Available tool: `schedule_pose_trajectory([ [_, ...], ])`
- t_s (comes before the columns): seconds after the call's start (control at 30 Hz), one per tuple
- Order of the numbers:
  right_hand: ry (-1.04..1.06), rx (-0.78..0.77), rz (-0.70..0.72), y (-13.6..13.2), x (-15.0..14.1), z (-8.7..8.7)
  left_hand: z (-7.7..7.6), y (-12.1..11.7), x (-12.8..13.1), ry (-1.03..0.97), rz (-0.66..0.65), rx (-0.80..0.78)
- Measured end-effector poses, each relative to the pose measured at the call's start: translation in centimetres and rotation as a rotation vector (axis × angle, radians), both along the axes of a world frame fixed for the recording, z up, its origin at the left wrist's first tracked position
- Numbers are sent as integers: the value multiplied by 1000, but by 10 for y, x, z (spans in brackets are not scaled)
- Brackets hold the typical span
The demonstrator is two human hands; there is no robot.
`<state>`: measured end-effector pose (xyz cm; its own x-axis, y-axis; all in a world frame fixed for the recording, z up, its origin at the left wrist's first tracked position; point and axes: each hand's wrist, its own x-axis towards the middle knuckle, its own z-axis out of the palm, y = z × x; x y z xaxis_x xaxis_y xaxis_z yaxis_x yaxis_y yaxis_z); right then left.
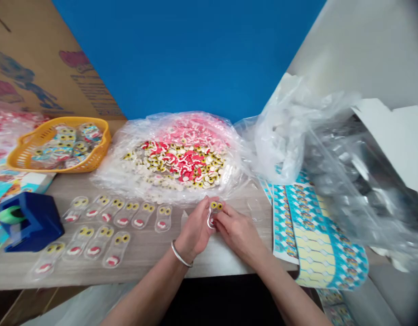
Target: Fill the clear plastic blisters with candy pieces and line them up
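Lower end of the blister (216,207) is partly covered by fingers; its mouth piece is hard to make out. Left palm is mostly hidden, right fingertips too; forearms are cut off by the bottom edge. Printed sheets (314,244) are partly covered by the grey plastic (351,181). Eyes of the blister are pointed away from the person, long axis set roughly front to back, far end leaned slightly right. It is held between left hand (196,230) and right hand (237,230), hands together, fingers of both closed on it, near the bag (127,174). Ten blisters are laid out, left.
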<state>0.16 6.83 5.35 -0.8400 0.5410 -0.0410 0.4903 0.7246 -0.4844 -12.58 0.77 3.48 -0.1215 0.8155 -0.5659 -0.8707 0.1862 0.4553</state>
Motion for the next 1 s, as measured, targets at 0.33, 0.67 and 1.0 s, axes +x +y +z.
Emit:
schedule_pose_trajectory([
  [0.33, -158, 286, -617, 37, 71, -43, -6, 7, 23, 81, 17, -65],
  [0.67, 252, -91, -592, -10, 40, -36, -11, 8, 46, 21, 89, 34],
  [1.0, 311, -322, -398, -29, 26, -28, -21, -18, 30, 219, 102, 1],
])
